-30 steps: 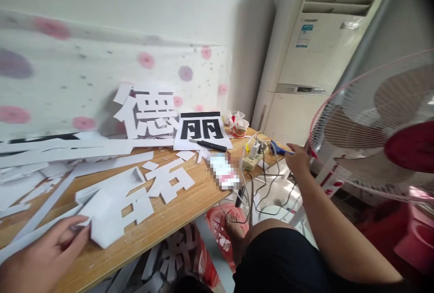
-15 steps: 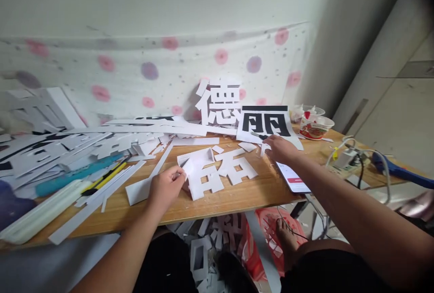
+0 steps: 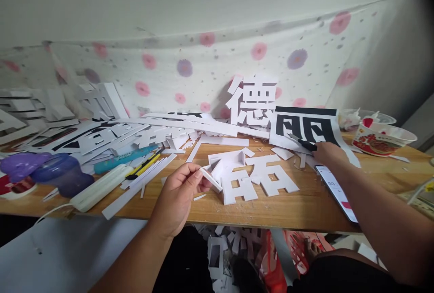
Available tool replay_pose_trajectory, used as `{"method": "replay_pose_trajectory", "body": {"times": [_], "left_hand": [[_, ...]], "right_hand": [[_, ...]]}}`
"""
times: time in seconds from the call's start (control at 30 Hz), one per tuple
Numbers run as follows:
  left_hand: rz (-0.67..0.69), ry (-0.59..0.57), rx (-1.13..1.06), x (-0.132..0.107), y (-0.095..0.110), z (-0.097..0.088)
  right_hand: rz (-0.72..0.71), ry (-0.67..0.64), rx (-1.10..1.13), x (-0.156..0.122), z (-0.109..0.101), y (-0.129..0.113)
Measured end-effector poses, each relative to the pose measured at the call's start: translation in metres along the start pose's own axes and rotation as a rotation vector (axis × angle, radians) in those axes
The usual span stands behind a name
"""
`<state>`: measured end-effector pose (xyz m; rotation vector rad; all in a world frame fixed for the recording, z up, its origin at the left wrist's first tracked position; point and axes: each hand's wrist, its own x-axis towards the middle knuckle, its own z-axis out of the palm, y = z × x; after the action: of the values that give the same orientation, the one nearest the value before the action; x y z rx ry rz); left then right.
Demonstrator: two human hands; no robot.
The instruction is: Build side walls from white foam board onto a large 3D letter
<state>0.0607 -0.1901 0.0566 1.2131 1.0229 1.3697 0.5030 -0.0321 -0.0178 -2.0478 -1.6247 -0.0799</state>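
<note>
Near the table's front edge, my left hand (image 3: 181, 196) is closed in a pinch on a narrow white foam board strip (image 3: 210, 179). The strip's far end meets the left edge of a white cut-out character piece (image 3: 233, 189) that has raised side walls at its back. A flat white cut-out (image 3: 276, 177) lies just to its right. Farther right, my right hand (image 3: 328, 155) is closed on the dark handle of a craft knife (image 3: 305, 144). Its blade points left over a printed sheet (image 3: 305, 111) with black characters. Some of the right fingers are hidden.
A phone (image 3: 335, 191) lies below my right forearm, with a paper bowl (image 3: 383, 139) beyond. A white character (image 3: 254, 101) leans at the back. On the left are a yellow cutter (image 3: 144, 166), a teal tube (image 3: 124, 159), a white bar (image 3: 101, 189) and board scraps.
The view has swung left and closer. My left hand has pulled back from the character piece's edge, and the strip in it now shows clearly. My right hand stays by the printed sheet with the knife.
</note>
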Motion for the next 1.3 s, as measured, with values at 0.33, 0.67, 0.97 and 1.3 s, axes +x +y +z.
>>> {"method": "replay_pose_trajectory", "body": {"times": [0.33, 0.67, 0.97, 1.3], "left_hand": [[-0.127, -0.216, -0.368, -0.026, 0.003, 0.027], [-0.128, -0.289, -0.363, -0.049, 0.009, 0.04], [-0.21, -0.335, -0.388, -0.052, 0.012, 0.051], [-0.311, -0.268, -0.45, -0.053, 0.01, 0.055]], "right_hand": [[-0.461, 0.203, 0.379, -0.09, -0.099, -0.123], [-0.91, -0.282, 0.599, -0.195, -0.107, -0.168], [-1.055, -0.207, 0.391, -0.195, -0.105, -0.168], [-1.053, -0.084, 0.306, -0.194, -0.099, -0.169]]}}
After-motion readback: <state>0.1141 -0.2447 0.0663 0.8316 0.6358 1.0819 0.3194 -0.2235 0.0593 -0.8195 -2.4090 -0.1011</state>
